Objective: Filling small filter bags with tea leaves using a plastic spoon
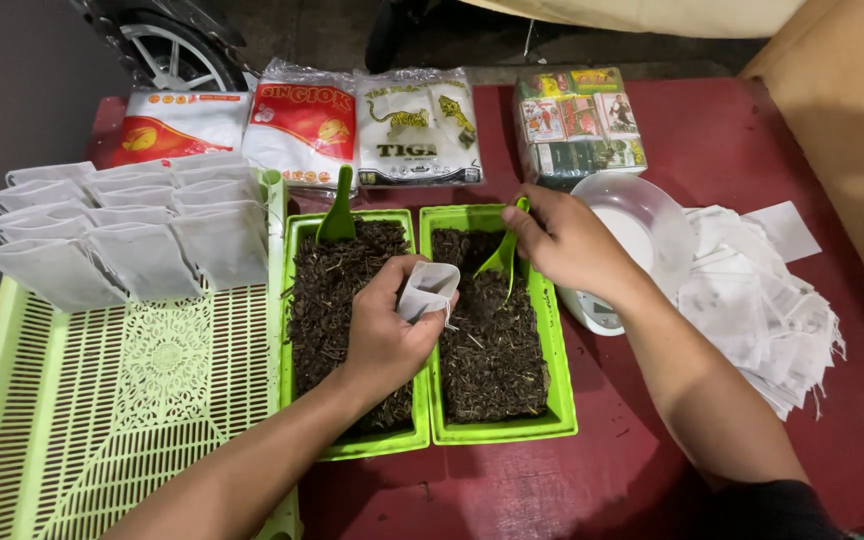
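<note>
left hand (pixel 384 330) pinched small white sachet (pixel 428 291), mouth held open upward over 2 green trays (pixel 500 432) of dried leaf | right hand (pixel 567 243) closed on green scoop (pixel 503 256), tip tilted down to load | filled sachets (pixel 132 232) racked upright on slatted tray (pixel 72 420)

A makeshift packing spot, set up outdoors or in a garage: a red bench (pixel 652 130) on bare concrete, with a parked vehicle's wheel (pixel 167 50) just beyond its far edge. Two green trays of loose dried leaf (pixel 497 430), sealed packets (pixel 307 120) lined up far, and rows of filled sachets (pixel 127 215) at left.
</note>
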